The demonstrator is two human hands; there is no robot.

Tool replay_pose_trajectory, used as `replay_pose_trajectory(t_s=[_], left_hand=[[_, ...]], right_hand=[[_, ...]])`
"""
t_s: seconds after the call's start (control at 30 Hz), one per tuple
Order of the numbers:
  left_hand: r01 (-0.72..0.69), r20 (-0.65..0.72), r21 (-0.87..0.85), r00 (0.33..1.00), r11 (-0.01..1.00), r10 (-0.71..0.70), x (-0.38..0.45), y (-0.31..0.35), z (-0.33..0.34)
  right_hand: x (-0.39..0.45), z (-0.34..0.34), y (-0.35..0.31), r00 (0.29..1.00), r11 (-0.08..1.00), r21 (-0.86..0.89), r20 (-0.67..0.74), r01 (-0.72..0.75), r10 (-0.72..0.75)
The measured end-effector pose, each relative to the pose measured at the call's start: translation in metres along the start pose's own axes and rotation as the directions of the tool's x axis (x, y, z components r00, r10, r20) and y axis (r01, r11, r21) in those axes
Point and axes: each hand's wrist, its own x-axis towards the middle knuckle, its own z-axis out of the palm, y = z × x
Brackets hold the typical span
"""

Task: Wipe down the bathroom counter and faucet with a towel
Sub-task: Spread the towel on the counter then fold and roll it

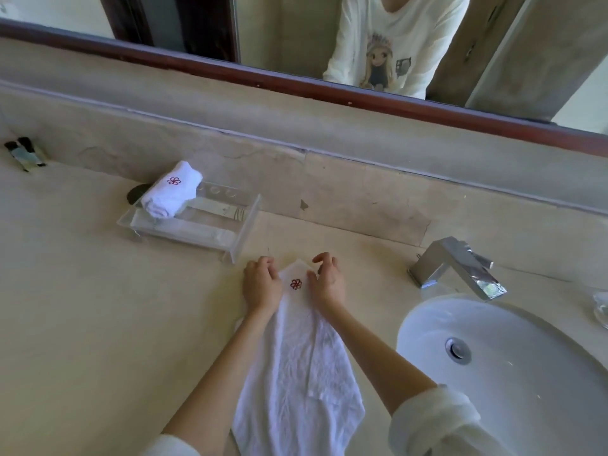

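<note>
Spread lengthwise on a beige stone counter [82, 307], a white towel [296, 373] with a red flower emblem lies between a person's two bare forearms, its narrow far end pointing toward the backsplash. Both hands rest at that far end: the left hand [261, 284] lies on the towel's left edge with fingers loosely bent, and the right hand [327, 279] sits at the right edge, fingers curved and slightly raised, neither one gripping the cloth. White sleeves are pushed up at both elbows. Just right of the towel, a white oval sink [513, 383] is set into the counter, holding nothing but its metal drain fitting, and a square chrome faucet [457, 266] stands at its far rim. Behind the hands and to the left, a clear plastic tray [245, 225] holds a second rolled white towel [171, 189] with the same emblem, lying over long wrapped packets. Two small dark-capped bottles [24, 154] lean against the backsplash at far left. A mirror [296, 34] with a dark red frame runs above.
</note>
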Motion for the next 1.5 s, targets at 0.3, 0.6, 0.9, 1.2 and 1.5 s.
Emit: replay_pose_trajectory(t_s=[0.3,0.6,0.9,1.2,1.5], left_hand=[[0.033,0.330,0.543,0.910,0.839,-0.249,-0.079,-0.038,-0.073],[0.315,0.390,-0.149,0.890,0.937,-0.237,-0.098,-0.042,-0.100],[0.471,0.371,-0.015,0.822,0.882,-0.432,-0.091,-0.067,-0.122],[0.416,0.244,0.069,0.875,0.907,-0.419,-0.096,-0.092,-0.130],[-0.170,0.222,0.462,0.972,0.870,0.072,-0.140,-0.072,-0.115]], right_hand=[[-0.108,-0.020,0.004,0.919,0.814,-0.578,0.345,0.049,0.190],[-0.130,-0.053,0.011,0.844,0.880,-0.434,0.384,-0.192,0.374],[-0.099,-0.122,0.081,0.754,0.724,0.216,0.129,-0.655,0.644],[-0.116,-0.119,0.092,0.834,0.835,0.030,0.067,-0.550,0.547],[-0.138,-0.091,0.073,0.849,0.849,-0.069,0.025,-0.525,0.527]])
